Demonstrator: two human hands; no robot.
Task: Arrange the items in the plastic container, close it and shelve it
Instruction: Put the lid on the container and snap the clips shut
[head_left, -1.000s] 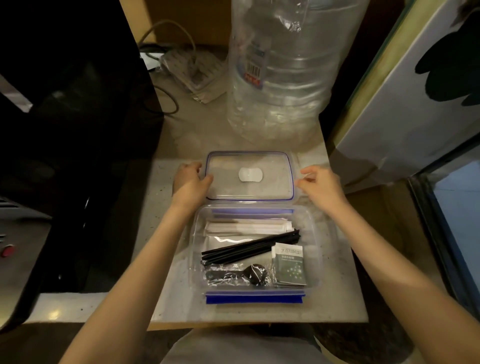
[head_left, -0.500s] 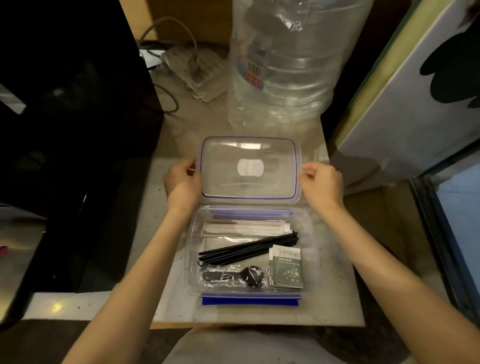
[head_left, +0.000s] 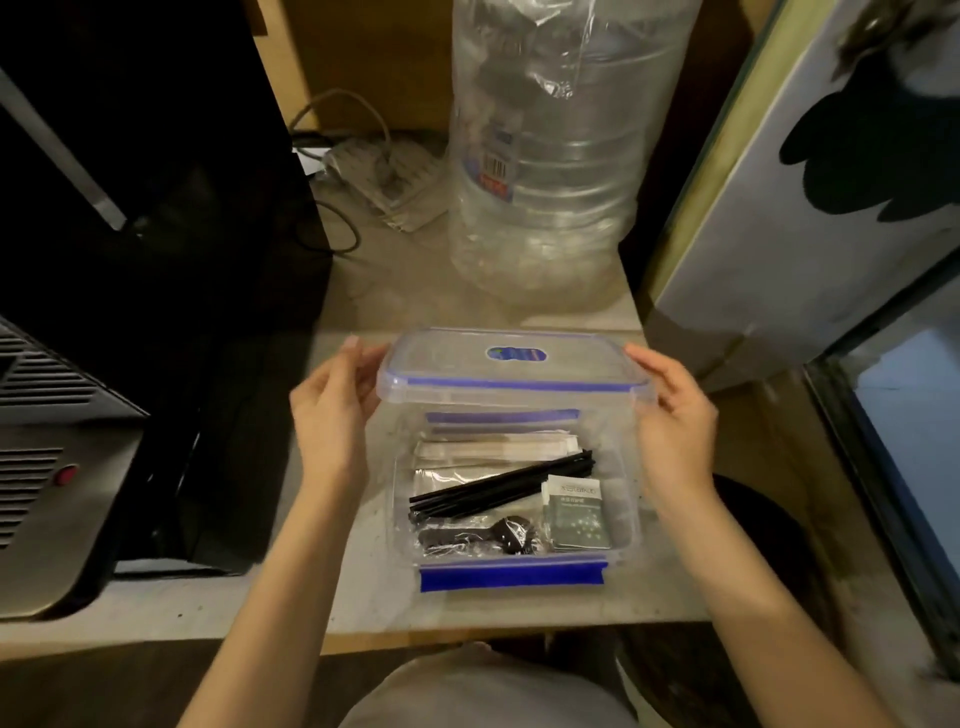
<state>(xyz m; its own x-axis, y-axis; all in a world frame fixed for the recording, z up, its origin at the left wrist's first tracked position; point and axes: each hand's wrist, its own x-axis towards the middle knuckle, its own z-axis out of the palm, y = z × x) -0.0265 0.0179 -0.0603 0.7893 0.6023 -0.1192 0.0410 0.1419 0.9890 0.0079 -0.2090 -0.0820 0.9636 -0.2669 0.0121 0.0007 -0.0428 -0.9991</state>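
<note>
A clear plastic container (head_left: 626, 512) with blue clasps sits on the stone counter. Inside lie black straws (head_left: 498, 486), white paper-wrapped sticks (head_left: 493, 447), a wrapped black spoon (head_left: 483, 535) and a small grey packet (head_left: 576, 519). The clear lid (head_left: 514, 364), with a blue seal and a blue oval label, hangs tilted above the container's far half. My left hand (head_left: 332, 410) grips the lid's left end and my right hand (head_left: 675, 410) grips its right end.
A large clear water bottle (head_left: 545, 156) stands behind the container. A dark appliance (head_left: 130, 260) fills the left side, with a power strip and cables (head_left: 374, 176) at the back. A white panel (head_left: 810, 182) leans on the right. The counter's front edge (head_left: 467, 623) is close.
Both hands lifted the lid off the counter behind the container, turned it over and brought it toward me, over the container's far half.
</note>
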